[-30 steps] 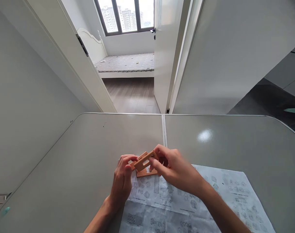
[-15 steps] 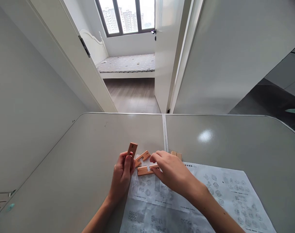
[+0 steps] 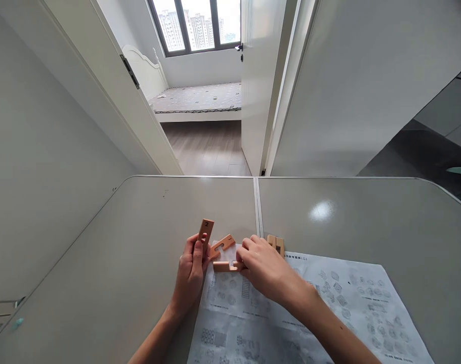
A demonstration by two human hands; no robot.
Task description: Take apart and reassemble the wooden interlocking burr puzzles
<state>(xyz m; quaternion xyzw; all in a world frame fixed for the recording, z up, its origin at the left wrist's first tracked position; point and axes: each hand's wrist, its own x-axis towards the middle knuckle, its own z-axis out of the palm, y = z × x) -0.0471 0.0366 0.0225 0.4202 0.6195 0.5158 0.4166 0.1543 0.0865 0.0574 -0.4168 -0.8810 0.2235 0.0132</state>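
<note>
My left hand (image 3: 192,270) is closed around a flat wooden puzzle piece (image 3: 205,230) marked with a 2, held upright above the table. A notched wooden piece (image 3: 222,245) lies flat just right of it. My right hand (image 3: 262,265) pinches another wooden bar (image 3: 223,266) that lies on the top edge of a printed instruction sheet (image 3: 329,303). Two more wooden pieces (image 3: 276,242) sit just behind my right hand, partly hidden by it.
The grey folding table (image 3: 120,263) has a centre seam (image 3: 256,202) running away from me. Beyond its far edge an open white door (image 3: 258,86) leads to a room with a bed and a window. A grey wall stands to the left.
A second ago both hands held the pieces together. The left hand then lifted the piece marked 2 upright, and the right hand went down onto the bar on the sheet.
</note>
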